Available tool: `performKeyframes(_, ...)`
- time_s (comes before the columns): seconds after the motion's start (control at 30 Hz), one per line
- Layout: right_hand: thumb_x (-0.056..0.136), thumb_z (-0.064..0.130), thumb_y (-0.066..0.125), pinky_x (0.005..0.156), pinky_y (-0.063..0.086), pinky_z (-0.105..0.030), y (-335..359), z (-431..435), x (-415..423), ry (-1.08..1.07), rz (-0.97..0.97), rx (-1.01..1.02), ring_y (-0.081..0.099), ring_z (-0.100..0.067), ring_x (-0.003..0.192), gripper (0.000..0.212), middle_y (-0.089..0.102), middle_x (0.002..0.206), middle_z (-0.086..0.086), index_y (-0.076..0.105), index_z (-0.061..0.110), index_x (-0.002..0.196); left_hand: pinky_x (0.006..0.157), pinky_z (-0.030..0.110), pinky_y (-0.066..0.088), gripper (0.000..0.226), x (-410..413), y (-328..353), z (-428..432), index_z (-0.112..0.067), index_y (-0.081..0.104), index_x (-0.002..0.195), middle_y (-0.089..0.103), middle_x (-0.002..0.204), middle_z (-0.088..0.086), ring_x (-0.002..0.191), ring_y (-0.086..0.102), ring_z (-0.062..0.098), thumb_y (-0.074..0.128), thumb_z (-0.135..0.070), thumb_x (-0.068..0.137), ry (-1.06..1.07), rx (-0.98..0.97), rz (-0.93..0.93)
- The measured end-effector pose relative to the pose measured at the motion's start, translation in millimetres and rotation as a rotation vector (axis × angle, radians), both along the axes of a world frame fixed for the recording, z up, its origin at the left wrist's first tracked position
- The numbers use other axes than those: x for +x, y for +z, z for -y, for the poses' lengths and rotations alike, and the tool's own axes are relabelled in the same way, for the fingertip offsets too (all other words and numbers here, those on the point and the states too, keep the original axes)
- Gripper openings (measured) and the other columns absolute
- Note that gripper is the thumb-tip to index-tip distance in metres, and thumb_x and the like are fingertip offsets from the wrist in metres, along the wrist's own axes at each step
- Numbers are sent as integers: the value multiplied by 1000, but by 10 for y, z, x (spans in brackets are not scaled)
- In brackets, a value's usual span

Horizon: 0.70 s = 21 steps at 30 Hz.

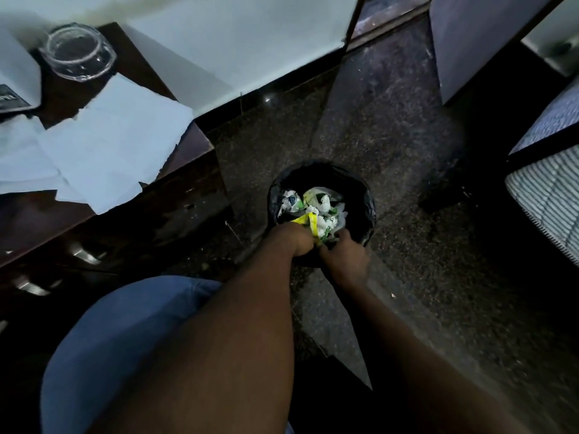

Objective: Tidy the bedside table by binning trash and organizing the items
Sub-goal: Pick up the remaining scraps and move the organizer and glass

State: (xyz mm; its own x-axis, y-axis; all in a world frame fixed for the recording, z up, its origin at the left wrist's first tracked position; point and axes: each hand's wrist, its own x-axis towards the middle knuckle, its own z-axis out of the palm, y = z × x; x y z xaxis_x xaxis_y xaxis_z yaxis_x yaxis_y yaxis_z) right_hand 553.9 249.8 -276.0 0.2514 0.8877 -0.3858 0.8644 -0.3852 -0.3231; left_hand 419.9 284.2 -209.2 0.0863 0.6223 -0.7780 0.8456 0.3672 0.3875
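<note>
Head view, looking down past a knee in blue cloth [125, 324] and showing both bare arms reaching to a small round bin lined with a black plastic bag [366, 195], standing on the dark speckled stone floor [391, 120] apart from the right side of the dark wooden bedside table [194, 145]. Gripping with the left hand [297, 242], fingers curled into a fist, a crumpled yellow wrapper [305, 220] at the bin's near rim, against the heap of crumpled white and green paper trash [322, 205] filling the bin. Holding the right hand [344, 258] just beside the left at the same near rim, fingers bending over it; cannot tell in the dim light whether clamping the liner, some trash or nothing. Showing several torn white paper sheets [119, 136] overlapping across the table's right corner and near edge, one overhanging that edge. Showing a clear round glass dish [78, 53] sitting near the table's far edge, close behind the sheets.
</note>
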Motion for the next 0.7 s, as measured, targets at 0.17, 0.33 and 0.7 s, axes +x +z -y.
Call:
performKeyframes(0.17,86,28,67,69,41,-32,56,-81,-80,88,-119,40,66,-39,94,31,68,102,-20,69,6,108,106,41,46,44,-56,26,28,-5,51,145,51,149,21,131,54,36,46,-29,108,47,41,-25)
performKeyframes(0.33,88,25,72,82,51,-34,111,-266,-148,79,-266,-23,69,-29,105,30,75,110,-9,71,11,115,113,43,41,79,-199,-133,-13,-15,18,162,36,160,19,140,44,39,60,-36,99,242,21,-2)
performKeyframes(0.7,91,46,65,77,50,-38,753,-229,-632,226,-96,138,68,-36,107,47,73,116,-12,60,18,128,90,35,51,38,-709,346,15,-18,68,124,68,127,15,115,64,36,57,-31,90,465,362,-11)
